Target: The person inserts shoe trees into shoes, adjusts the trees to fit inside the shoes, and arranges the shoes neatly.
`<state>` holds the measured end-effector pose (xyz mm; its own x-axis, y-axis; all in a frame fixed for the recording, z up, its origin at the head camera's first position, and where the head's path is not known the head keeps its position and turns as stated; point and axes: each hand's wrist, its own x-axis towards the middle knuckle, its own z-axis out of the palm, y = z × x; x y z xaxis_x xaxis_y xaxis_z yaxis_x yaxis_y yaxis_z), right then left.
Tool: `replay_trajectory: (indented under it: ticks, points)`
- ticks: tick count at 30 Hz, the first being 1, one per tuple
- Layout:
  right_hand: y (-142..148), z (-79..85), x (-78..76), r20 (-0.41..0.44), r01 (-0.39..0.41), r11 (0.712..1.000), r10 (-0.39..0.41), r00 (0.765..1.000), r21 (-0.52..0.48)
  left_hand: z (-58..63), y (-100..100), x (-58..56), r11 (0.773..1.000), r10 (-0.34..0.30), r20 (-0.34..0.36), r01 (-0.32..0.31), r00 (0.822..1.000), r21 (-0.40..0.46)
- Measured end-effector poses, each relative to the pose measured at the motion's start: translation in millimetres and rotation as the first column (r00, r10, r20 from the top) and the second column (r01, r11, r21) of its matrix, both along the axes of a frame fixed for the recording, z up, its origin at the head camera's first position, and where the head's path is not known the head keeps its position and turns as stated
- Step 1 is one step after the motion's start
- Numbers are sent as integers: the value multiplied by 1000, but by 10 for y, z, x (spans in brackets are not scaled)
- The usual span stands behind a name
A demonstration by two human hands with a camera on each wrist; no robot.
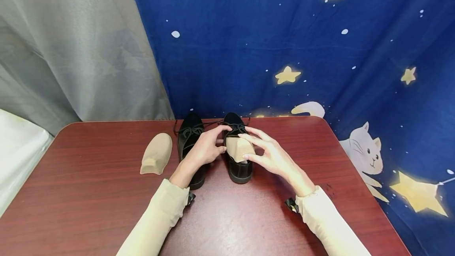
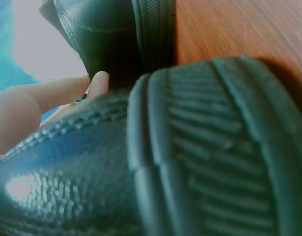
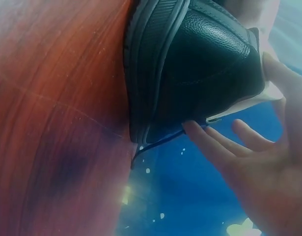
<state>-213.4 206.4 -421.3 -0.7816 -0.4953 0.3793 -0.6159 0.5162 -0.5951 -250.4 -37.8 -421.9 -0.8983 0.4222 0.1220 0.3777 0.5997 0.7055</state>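
Nearest are my two cream sleeves [image 1: 156,212]. My right hand [image 1: 271,155] pinches one beige insert [image 1: 239,148] in the opening of the right black shoe [image 1: 239,172]; my left hand [image 1: 205,147], half spread, sits at that shoe's left side, gripping or not I can't tell. Left of it are the second shoe [image 1: 192,123], then the second insert [image 1: 157,151]. Only the wrist views show ribbed soles [image 2: 217,132].

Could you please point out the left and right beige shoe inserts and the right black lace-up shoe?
Left beige shoe insert [image 1: 158,151]: head view, middle of its upper face.
Right beige shoe insert [image 1: 236,147]: head view, middle of its exposed face.
Right black lace-up shoe [image 1: 239,170]: head view, back of its heel.
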Motion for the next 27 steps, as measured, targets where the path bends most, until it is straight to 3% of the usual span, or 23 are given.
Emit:
replay_trajectory:
  ticks: [4, 11, 27]
  points:
    - [-17, -8, -16, 67, 16, 999, -12, 998, -51, -7, 1, -4, 1000, 9, 1, -9, 1000, -4]
    - [-27, -13, -27, 79, 37, 997, -32, 996, -60, -17, 8, -10, 1000, 14, 7, -14, 1000, 2]
    - [-34, -139, -66, -78, 75, 997, -76, 994, -16, -8, -1, -13, 1000, 2, 25, -3, 1000, 26]
